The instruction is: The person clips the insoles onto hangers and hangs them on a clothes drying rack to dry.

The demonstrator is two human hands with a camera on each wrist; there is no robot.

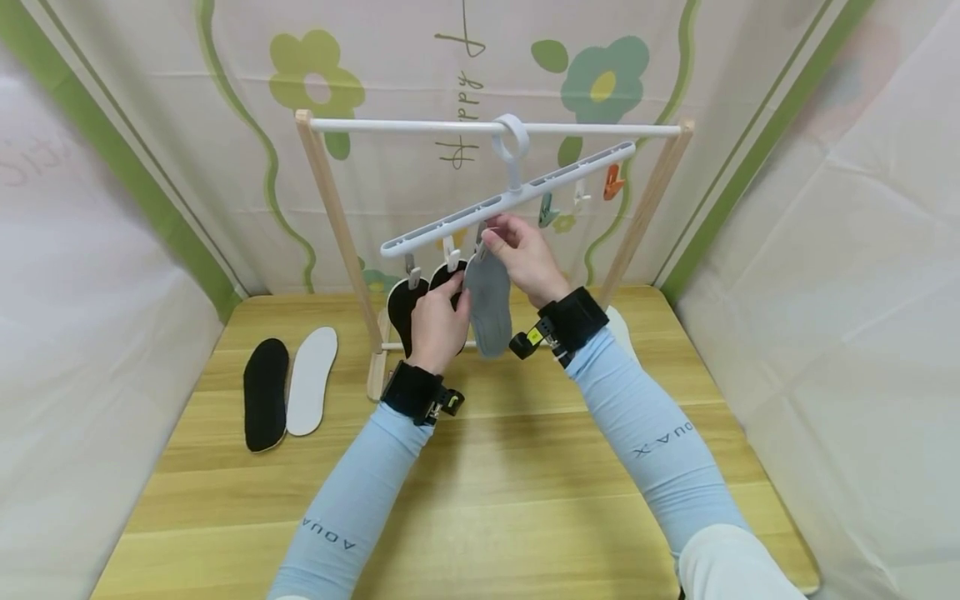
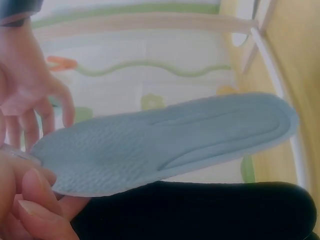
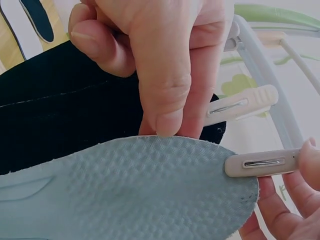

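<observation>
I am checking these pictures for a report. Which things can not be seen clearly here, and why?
- Head view: the top of the grey insole and its clip are covered by the right hand.
- Head view: the two black insoles on the hanger are partly behind the left hand.
- Left wrist view: the clip is hidden by fingers; the background is blurred.
- Right wrist view: the insole's heel end is cut off by the edge.

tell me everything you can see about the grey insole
The grey insole is a soft, foam-like pad with a dimpled texture and a moulded groove along its length. It hangs lengthwise from the tilted white clip hanger, in front of a black insole. A pale clip sits over its upper edge. The left hand holds it near the top, and the right hand is at the clip.
</observation>
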